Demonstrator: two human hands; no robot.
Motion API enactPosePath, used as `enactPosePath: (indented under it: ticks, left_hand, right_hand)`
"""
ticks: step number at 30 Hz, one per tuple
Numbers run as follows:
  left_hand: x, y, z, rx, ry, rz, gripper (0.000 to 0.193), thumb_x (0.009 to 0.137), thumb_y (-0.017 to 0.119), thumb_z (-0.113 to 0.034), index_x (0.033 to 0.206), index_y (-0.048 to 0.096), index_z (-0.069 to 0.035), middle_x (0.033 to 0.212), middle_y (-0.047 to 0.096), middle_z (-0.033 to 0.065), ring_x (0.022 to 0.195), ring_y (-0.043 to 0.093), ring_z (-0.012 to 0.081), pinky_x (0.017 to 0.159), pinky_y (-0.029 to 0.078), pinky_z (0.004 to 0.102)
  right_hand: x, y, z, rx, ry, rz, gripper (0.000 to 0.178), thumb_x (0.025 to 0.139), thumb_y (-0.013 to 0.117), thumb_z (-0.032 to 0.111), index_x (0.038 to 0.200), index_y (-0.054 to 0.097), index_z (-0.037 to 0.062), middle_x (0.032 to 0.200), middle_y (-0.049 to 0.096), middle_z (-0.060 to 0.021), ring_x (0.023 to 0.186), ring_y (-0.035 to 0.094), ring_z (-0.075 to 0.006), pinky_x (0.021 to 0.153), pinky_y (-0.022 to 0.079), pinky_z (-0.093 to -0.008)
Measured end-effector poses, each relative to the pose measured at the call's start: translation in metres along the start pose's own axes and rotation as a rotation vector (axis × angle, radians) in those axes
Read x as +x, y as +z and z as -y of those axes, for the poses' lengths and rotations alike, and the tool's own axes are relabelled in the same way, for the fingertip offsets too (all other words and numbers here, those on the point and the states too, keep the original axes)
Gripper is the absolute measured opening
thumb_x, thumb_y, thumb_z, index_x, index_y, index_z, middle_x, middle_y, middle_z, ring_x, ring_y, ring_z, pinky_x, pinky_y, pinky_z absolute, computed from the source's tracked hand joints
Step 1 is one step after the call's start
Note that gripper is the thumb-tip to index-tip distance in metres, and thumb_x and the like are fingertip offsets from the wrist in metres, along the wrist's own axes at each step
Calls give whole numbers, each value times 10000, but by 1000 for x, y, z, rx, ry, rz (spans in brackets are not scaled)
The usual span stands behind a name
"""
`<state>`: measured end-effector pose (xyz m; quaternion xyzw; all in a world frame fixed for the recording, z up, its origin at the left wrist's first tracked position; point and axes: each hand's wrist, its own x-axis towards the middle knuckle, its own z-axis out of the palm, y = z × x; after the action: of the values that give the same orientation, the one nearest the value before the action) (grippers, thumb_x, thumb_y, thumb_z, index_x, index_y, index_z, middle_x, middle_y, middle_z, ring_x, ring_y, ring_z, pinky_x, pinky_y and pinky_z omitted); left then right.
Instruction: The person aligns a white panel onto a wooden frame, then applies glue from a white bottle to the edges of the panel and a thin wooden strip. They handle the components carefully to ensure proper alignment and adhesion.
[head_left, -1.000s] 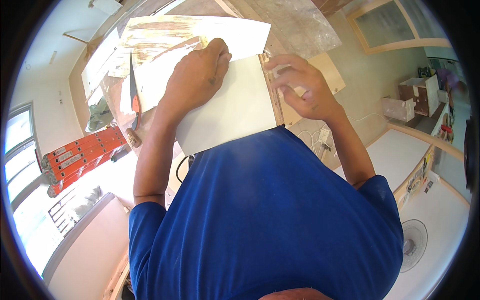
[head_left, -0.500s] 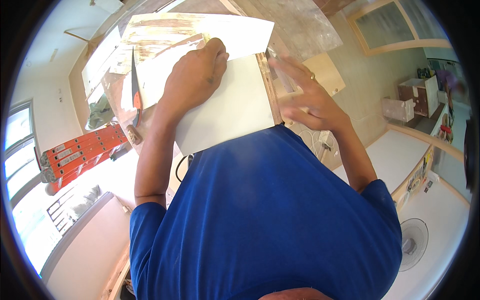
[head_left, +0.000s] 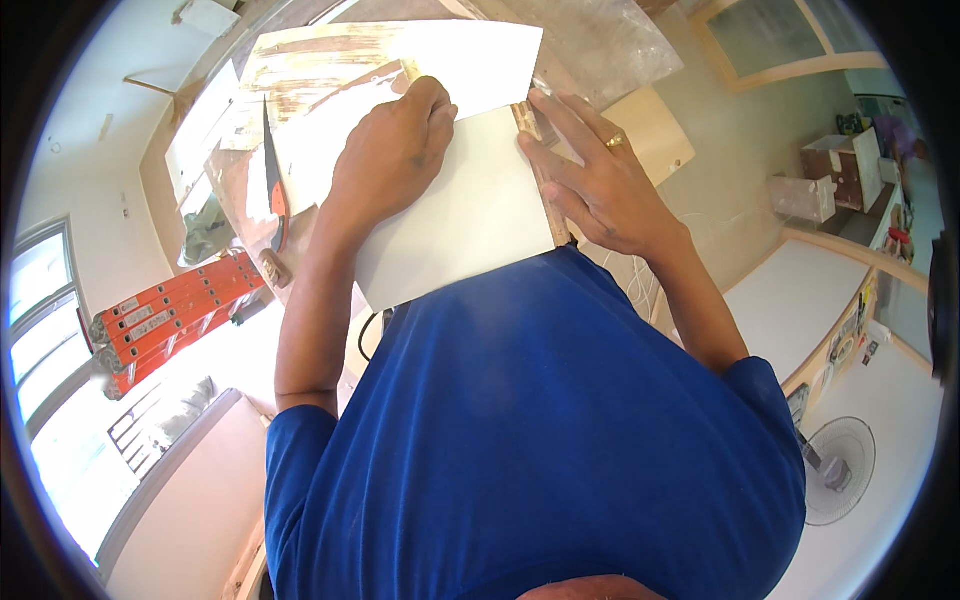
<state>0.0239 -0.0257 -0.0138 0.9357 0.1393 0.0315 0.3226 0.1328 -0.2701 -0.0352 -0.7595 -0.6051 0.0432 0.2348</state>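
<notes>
A white panel (head_left: 470, 210) lies in front of me, its near edge against my blue shirt. Along its right side runs a bare wooden edge (head_left: 548, 205). My left hand (head_left: 390, 155) is closed in a fist over the panel's upper left part; whatever its curled fingers hold is hidden. Beyond that fist lies a brown-edged piece (head_left: 375, 85). Spread along the wooden edge are the fingers of my right hand (head_left: 605, 185), open, with a ring on one finger and the fingertips touching the edge.
A white sheet with brown streaks (head_left: 320, 60) lies beyond the panel. To the left are a handsaw with an orange and black handle (head_left: 279, 205), a small wooden block (head_left: 273, 268) and an orange ladder (head_left: 180, 310). A fan (head_left: 838, 470) stands at lower right; another person (head_left: 895, 135) is far right.
My right hand has moved left onto the panel's wooden edge, and its blur is gone. My left hand stays in the same place on the panel.
</notes>
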Motion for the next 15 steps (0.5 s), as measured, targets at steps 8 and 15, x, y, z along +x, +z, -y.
enactPosePath:
  ticks: [8, 15]
  left_hand:
    - [-8, 4, 7, 3, -36, 108, 261, 1026, 520, -284, 1097, 551, -35, 930, 695, 247, 936, 658, 455, 819, 490, 552]
    - [-13, 12, 13, -3, -50, 191, 293, 1020, 506, -250, 1122, 532, 24, 902, 705, 248, 885, 672, 472, 808, 507, 556]
  right_hand:
    - [-46, 20, 35, 251, 113, -28, 450, 957, 662, 302, 1337, 658, 61, 1622, 299, -271, 1489, 281, -490, 1197, 262, -548]
    - [-134, 44, 2, 504, 186, -124, 453, 990, 640, 317, 1306, 647, -7, 1582, 383, -243, 1403, 444, -417, 1118, 385, -491]
